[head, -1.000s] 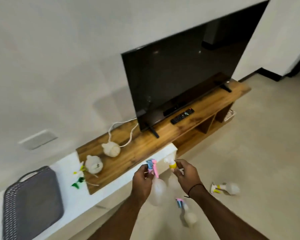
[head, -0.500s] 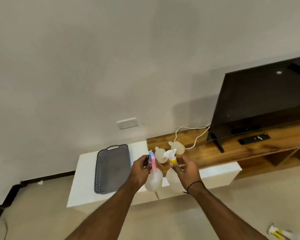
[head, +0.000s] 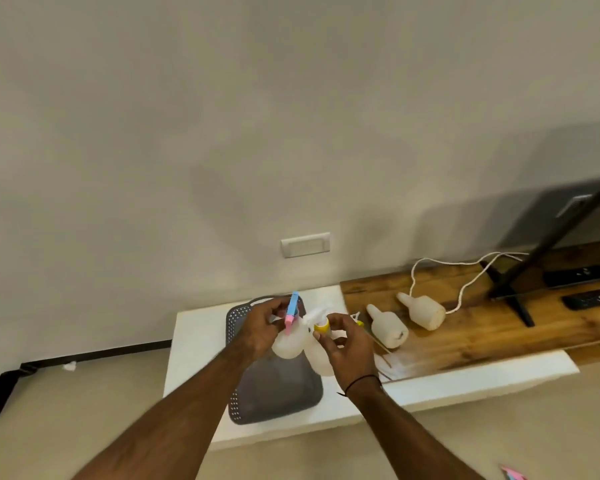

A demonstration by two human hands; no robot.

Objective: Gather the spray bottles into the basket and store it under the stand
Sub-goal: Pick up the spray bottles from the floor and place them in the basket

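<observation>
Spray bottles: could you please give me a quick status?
Left hand and right hand hold one bottle each above the basket. Two bottles on the stand. Nothing blocking.

1. The room is evenly and softly lit, neither harsh nor dim; the source itself is out of sight.
2. Broad, faint shadows spread over the wall, darkest at the far right.
3. A pale glare washes the wooden stand at its near edge.
4. Edges look soft and slightly smeared throughout.
5. Straight lines bow toward the corners.
</observation>
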